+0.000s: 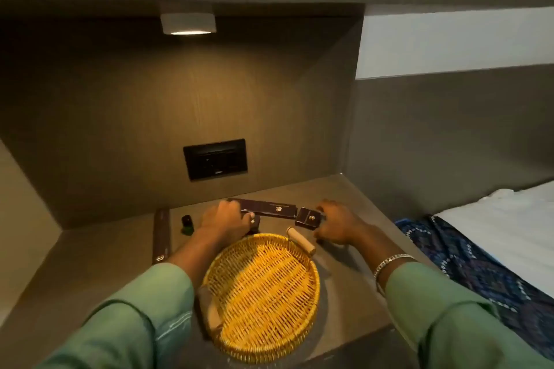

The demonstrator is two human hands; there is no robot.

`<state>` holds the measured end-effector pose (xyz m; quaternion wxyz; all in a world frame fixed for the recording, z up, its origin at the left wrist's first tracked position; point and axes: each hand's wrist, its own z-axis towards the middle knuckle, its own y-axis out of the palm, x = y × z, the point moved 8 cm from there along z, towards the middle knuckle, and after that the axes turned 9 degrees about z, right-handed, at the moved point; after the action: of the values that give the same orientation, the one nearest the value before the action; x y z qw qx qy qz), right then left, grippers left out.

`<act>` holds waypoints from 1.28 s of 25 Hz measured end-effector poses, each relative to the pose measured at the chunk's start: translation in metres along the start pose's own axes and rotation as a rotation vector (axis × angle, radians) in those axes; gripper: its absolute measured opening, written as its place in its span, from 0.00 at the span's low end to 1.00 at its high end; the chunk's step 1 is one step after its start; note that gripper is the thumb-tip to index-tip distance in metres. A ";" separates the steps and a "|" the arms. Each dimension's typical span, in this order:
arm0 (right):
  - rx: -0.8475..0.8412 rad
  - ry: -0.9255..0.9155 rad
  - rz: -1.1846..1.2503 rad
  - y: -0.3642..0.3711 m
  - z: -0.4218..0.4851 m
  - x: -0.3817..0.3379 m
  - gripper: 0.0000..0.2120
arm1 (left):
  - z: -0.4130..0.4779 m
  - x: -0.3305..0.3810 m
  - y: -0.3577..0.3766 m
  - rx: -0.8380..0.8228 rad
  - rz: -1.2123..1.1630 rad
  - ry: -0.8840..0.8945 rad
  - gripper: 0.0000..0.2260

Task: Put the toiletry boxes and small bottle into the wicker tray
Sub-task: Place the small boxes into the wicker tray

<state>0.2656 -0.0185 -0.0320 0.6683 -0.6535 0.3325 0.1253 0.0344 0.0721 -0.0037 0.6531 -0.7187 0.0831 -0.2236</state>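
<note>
The wicker tray (260, 293) lay empty. The left hand (223, 219) gripped the long box (266, 208); the right hand (337, 226) seemingly closed on a small box (308, 218). The small bottle (187, 224) and another long box (161, 237) waited on the table (96, 252).

Empty wicker tray (260, 293); dark boxes (269, 208) (and green bottle (186, 224)) beyond it
</note>
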 end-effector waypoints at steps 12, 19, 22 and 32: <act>0.040 -0.048 -0.025 -0.004 0.021 -0.021 0.43 | 0.016 0.007 0.001 0.117 -0.179 -0.069 0.11; 0.082 -0.297 0.107 -0.034 -0.077 -0.101 0.43 | -0.049 0.022 -0.022 -0.017 -0.060 0.197 0.30; -0.002 -0.316 -0.066 0.004 -0.120 -0.113 0.37 | -0.069 0.024 0.003 -0.207 -0.007 0.236 0.26; 0.012 -0.132 -0.263 0.068 -0.143 -0.091 0.35 | -0.088 0.033 0.032 -0.326 -0.033 0.287 0.21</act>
<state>0.1164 -0.1228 -0.0193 0.7031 -0.6779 0.2002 0.0774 0.0315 -0.0255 -0.0242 0.5061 -0.7767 0.1985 -0.3182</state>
